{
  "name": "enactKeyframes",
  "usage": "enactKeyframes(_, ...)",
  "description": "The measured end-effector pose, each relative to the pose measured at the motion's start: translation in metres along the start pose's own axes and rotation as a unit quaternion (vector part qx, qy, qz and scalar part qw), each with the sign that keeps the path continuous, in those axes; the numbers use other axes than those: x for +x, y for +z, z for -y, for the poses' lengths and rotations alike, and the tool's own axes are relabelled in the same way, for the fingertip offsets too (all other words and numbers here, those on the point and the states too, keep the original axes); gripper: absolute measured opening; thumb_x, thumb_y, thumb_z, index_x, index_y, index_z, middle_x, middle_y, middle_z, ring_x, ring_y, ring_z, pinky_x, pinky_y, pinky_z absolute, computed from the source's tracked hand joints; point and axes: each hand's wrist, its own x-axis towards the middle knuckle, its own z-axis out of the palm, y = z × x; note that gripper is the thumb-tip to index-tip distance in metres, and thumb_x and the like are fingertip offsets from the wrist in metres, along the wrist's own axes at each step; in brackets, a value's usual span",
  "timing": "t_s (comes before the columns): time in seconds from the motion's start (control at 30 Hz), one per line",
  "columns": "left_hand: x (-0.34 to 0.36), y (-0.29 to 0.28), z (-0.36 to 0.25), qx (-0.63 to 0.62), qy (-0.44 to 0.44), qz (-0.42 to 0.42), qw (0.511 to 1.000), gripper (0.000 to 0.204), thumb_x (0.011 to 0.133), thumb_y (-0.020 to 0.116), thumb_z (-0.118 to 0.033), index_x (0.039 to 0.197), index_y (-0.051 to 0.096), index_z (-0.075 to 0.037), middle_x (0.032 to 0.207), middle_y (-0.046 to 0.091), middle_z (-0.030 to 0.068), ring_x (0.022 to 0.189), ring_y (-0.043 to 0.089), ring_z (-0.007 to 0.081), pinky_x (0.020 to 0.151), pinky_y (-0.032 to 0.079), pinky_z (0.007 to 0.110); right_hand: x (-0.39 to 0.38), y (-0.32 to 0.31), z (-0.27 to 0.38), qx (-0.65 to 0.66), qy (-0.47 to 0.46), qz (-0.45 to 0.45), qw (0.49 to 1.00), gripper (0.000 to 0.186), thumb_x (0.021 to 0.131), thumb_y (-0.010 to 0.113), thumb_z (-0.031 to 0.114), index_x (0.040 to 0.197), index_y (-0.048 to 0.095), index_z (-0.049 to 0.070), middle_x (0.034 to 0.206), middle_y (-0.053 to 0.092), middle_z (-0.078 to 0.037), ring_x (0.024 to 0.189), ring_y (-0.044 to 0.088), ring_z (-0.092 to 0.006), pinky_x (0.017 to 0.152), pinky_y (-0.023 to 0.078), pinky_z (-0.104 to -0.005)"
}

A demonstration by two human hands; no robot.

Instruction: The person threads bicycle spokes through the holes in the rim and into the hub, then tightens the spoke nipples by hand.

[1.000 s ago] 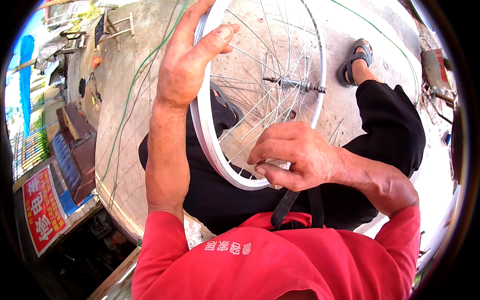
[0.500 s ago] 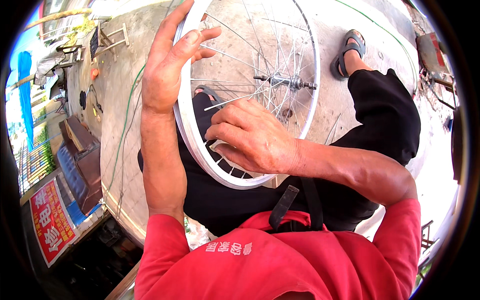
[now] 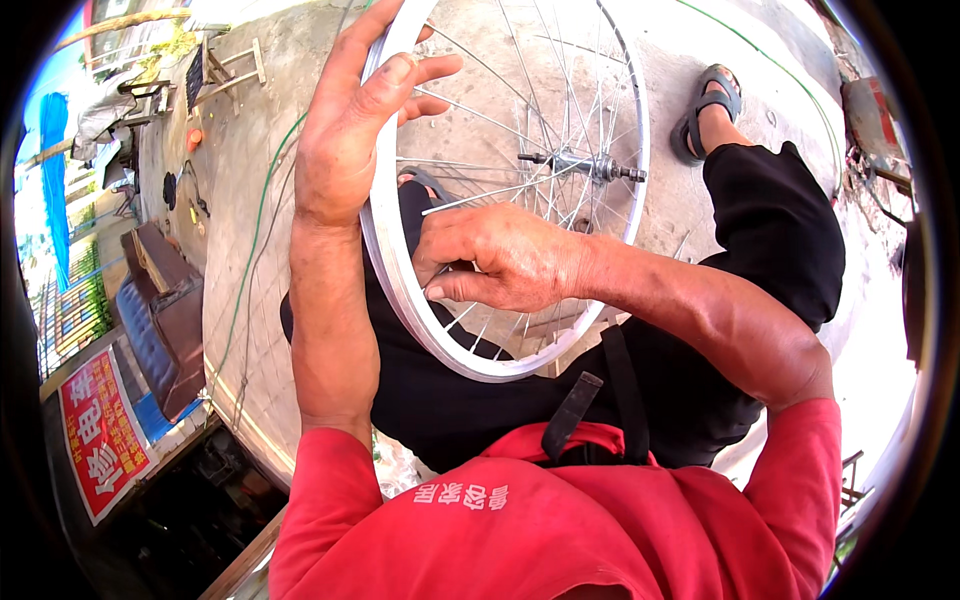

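Note:
A silver bicycle wheel (image 3: 398,268) stands tilted over my lap, its rim near my left arm. Thin spokes run to a metal hub (image 3: 580,165) with a threaded axle, and one spoke (image 3: 470,199) has a free end short of the rim. My left hand (image 3: 352,130) grips the rim at its upper left, palm against the outside and fingers reaching past it among the spokes. My right hand (image 3: 505,258) lies across the lower spokes, thumb and forefinger pinched at the rim's inner side. What those fingertips hold is too small or hidden to tell.
A sandalled foot (image 3: 712,110) rests on the concrete floor at the right. To the left are a brown and blue padded seat (image 3: 150,325), a red sign (image 3: 103,435), a green cable (image 3: 262,210) and a wooden frame (image 3: 230,75). Metal items stand at the far right.
My right hand's fingers have closed from a loose curl into a pinch at the rim's inner side. The wheel and left hand appear slightly farther right, as does the background.

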Motion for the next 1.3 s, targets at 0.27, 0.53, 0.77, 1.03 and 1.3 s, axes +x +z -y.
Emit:
enactKeyframes(0.27,-0.004,-0.003,0.006,-0.005,0.006,-0.009,1.0,0.064,0.104,0.054,-0.034,0.157,0.038,-0.002,0.144,0.053,0.021,0.126,0.063,0.0356,0.095,0.053,0.04,0.007,-0.003,0.001,0.039,0.047,0.038,0.997,0.018,0.093,0.074,0.016,0.1,0.068,0.001,0.091,0.065,-0.011,0.084,0.065,-0.0288,0.076,0.053,-0.0401)
enactKeyframes(0.53,-0.008,-0.005,0.001,-0.055,-0.042,-0.035,0.997,0.076,0.099,0.064,-0.032,0.16,0.031,0.0,0.148,0.05,0.0182,0.123,0.062,0.0313,0.094,0.053,0.037,0.01,-0.003,-0.008,0.044,0.04,0.048,0.997,0.02,0.095,0.072,0.022,0.102,0.07,0.004,0.089,0.069,-0.011,0.083,0.068,-0.0268,0.076,0.053,-0.0403)
enactKeyframes(0.77,-0.009,-0.01,0.005,-0.088,-0.022,-0.012,0.996,0.076,0.099,0.064,-0.031,0.16,0.031,0.0,0.147,0.05,0.0186,0.121,0.063,0.031,0.093,0.054,0.037,0.013,-0.006,-0.004,0.089,0.086,0.081,0.989,0.016,0.094,0.075,0.013,0.102,0.068,0.001,0.089,0.064,-0.007,0.081,0.061,-0.0198,0.076,0.051,-0.0358)
enactKeyframes(1.03,-0.006,-0.007,0.006,-0.073,-0.039,-0.035,0.996,0.076,0.1,0.065,-0.03,0.16,0.031,0.0,0.147,0.05,0.0189,0.121,0.063,0.0311,0.093,0.054,0.036,0.013,-0.006,-0.006,0.109,0.087,0.085,0.987,0.016,0.096,0.073,0.015,0.1,0.066,0.001,0.087,0.062,-0.007,0.081,0.06,-0.0198,0.077,0.05,-0.0359)
enactKeyframes(1.3,-0.007,-0.006,0.004,-0.07,-0.047,-0.04,0.996,0.073,0.101,0.064,-0.028,0.16,0.031,-0.001,0.148,0.049,0.019,0.121,0.063,0.0308,0.092,0.055,0.036,0.016,-0.009,-0.007,0.076,0.101,0.117,0.985,0.016,0.098,0.069,0.017,0.103,0.068,0.001,0.095,0.067,-0.012,0.092,0.065,-0.0284,0.083,0.051,-0.041)
